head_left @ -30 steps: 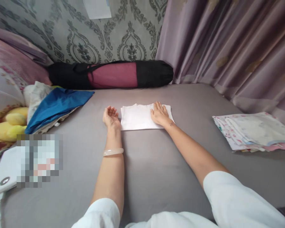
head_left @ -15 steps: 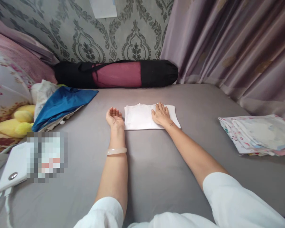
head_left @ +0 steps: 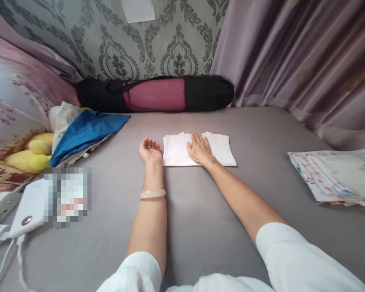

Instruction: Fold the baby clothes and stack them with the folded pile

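your right hand (head_left: pixel 199 149) lies open, palm flat on the folded white cloth (head_left: pixel 197 149) mid-bed on the grey bed sheet (head_left: pixel 200 211); your left hand (head_left: pixel 150 151) rests open, palm up, at the cloth's left edge.

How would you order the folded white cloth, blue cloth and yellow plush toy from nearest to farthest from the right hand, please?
1. Folded white cloth: directly under the right hand.
2. Blue cloth: off to the left.
3. Yellow plush toy: far left edge.
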A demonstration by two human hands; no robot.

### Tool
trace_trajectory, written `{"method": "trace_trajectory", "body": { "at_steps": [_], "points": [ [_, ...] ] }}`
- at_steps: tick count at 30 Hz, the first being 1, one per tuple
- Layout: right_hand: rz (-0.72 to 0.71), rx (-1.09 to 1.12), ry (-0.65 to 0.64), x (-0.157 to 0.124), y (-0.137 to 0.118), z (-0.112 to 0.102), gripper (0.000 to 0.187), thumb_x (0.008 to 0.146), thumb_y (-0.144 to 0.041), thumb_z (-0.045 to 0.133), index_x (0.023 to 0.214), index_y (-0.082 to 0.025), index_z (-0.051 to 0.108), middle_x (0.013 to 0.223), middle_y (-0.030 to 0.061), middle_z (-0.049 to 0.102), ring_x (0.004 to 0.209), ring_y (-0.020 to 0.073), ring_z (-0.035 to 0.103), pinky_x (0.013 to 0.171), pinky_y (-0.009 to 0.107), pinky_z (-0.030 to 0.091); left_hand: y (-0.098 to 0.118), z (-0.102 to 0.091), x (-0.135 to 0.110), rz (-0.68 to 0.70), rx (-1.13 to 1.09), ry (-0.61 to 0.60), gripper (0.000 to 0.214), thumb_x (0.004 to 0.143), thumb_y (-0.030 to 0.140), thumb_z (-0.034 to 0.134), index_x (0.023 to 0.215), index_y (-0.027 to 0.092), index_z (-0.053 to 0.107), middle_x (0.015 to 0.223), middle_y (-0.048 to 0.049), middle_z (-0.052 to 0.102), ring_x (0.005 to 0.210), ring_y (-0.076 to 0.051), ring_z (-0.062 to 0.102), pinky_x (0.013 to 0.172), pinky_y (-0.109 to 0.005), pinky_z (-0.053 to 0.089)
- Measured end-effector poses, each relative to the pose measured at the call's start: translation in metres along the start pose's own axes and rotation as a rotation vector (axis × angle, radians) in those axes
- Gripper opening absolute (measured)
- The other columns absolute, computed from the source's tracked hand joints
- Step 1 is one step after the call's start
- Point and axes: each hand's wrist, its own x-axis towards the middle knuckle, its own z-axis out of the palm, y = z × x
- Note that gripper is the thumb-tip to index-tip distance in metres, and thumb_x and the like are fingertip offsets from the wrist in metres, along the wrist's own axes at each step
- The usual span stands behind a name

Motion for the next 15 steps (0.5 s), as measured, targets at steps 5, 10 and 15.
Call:
{"method": "trace_trajectory", "body": {
  "at_steps": [5,10,15],
  "points": [
    [0.023,0.013,-0.053,0.003,-0.007,-0.005,0.061,0.100,-0.037,0.022,0.150,-0.004,0.031,0.158,0.0141,0.027,0.147,0.0252,0.017,0.119,0.045,0.009,0.000,-0.001,0.001,-0.003,0.008,-0.018,0.013,0.075,0.031,0.047,0.072,0.022,0.056,0.070,-0.0001,0.057,0.061,-0.009,0.055,0.060,-0.021,0.040],
    [-0.049,0.028,-0.013,0.006,-0.024,-0.002,0.060,0.100,-0.035,0.024,0.150,-0.003,0.030,0.158,0.0142,0.026,0.147,0.0243,0.017,0.119,0.044,0.009,0.002,0.004,-0.005,-0.018,-0.056,0.037,0.011,0.073,0.029,0.047,0.075,0.022,0.056,0.069,0.0002,0.056,0.060,-0.009,0.054,0.059,-0.021,0.040],
    [-0.059,0.045,0.004,0.008,-0.028,0.007,0.060,0.100,-0.036,0.023,0.150,-0.005,0.031,0.156,0.0133,0.031,0.145,0.0247,0.022,0.119,0.043,0.010,0.003,0.003,-0.004,-0.017,-0.013,0.013,0.012,0.074,0.030,0.047,0.074,0.022,0.055,0.068,0.0006,0.055,0.059,-0.009,0.054,0.058,-0.020,0.040]
  ]
}}
